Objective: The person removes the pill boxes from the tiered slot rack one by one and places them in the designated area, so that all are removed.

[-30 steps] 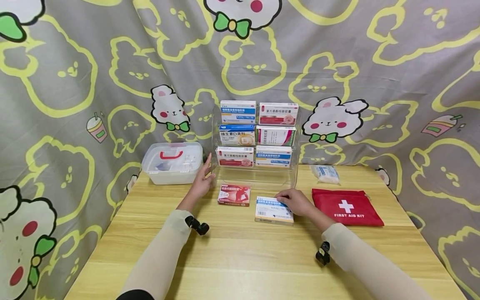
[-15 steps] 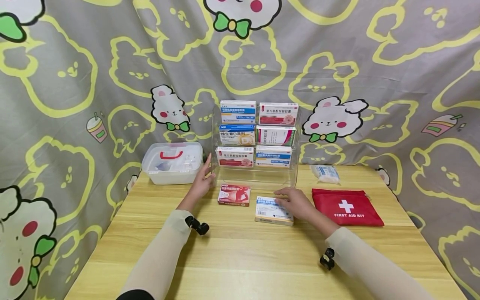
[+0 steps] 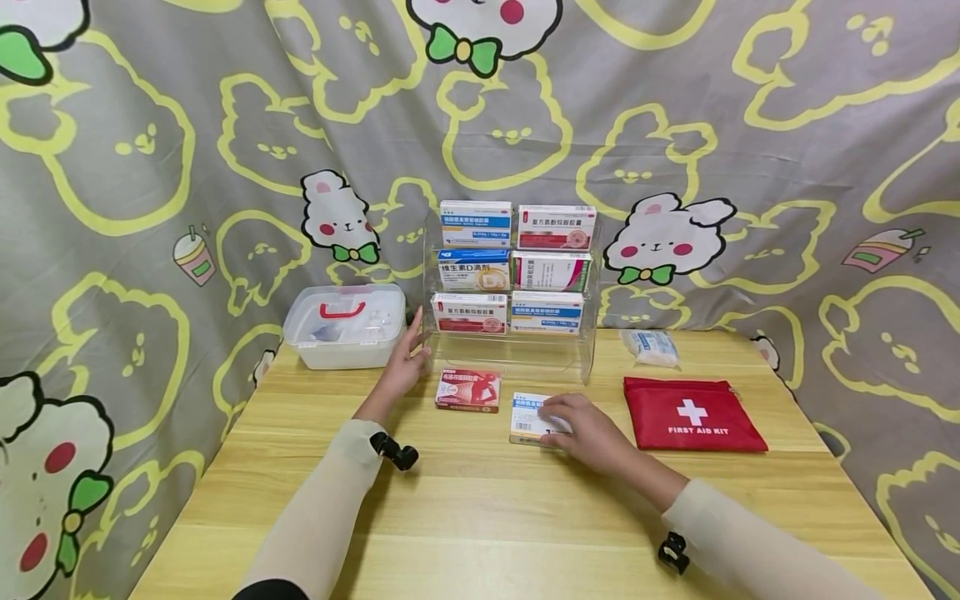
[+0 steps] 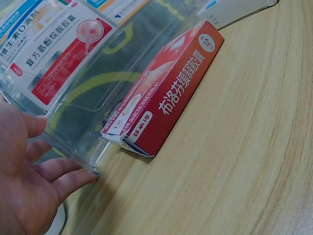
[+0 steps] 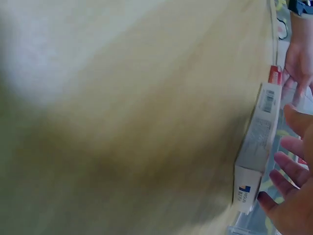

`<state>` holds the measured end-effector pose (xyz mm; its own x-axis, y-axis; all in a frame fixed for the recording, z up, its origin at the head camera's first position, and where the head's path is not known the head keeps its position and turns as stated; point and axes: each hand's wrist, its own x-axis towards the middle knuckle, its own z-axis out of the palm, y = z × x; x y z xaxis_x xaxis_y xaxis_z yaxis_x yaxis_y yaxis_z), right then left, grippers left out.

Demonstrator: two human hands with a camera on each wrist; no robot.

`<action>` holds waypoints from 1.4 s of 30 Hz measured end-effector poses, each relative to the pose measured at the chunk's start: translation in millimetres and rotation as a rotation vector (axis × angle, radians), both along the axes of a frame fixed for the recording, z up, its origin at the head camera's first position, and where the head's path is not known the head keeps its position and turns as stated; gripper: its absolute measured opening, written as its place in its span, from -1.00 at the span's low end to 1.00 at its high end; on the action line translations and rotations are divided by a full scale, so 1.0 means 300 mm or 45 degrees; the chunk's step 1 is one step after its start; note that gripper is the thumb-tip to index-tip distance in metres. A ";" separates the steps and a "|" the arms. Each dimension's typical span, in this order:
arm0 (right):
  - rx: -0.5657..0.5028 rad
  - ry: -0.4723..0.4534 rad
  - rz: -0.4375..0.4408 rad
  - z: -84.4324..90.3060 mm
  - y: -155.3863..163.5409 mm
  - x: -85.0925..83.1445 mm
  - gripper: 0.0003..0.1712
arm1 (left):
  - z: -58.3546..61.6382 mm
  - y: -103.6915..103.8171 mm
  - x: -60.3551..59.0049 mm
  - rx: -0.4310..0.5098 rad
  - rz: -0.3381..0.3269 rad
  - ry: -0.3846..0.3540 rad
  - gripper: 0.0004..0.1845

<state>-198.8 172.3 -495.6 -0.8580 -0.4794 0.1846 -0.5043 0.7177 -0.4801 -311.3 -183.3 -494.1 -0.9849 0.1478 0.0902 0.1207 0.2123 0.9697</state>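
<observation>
I have my right hand (image 3: 588,429) over the right part of a blue-and-white box (image 3: 528,416), which lies flat on the wood-grained tabletop (image 3: 465,517) in front of a clear rack (image 3: 513,354). That grip is released: the fingers are spread and loosely bent, and I cannot tell whether any fingertip meets the cardboard. My left hand (image 3: 405,367) is at the left side of the rack, fingers touching its clear edge; this grip is relaxed too, the fingers more straight than curled. A red box (image 3: 468,390) lies between my 2 hands, just in front of the rack and near the blue-and-white box. The rack carries 6 medicine boxes (image 3: 480,271), in 3 rows of 2. Near my left hand I see a translucent case (image 3: 341,358) with a red handle. To the right lie a red first aid pouch (image 3: 693,417) and, behind it, a small plastic packet (image 3: 651,347).
</observation>
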 end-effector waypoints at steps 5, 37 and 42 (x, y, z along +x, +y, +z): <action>0.030 0.089 0.024 -0.009 -0.005 0.018 -0.52 | -0.006 -0.001 -0.005 0.042 -0.012 -0.009 -0.12; 0.018 -0.006 0.043 0.003 -0.024 -0.075 -0.60 | -0.008 -0.001 -0.004 0.039 0.003 -0.021 -0.11; 0.015 -0.034 0.044 0.000 -0.031 -0.098 -0.59 | -0.006 0.000 -0.001 0.037 0.009 -0.033 -0.08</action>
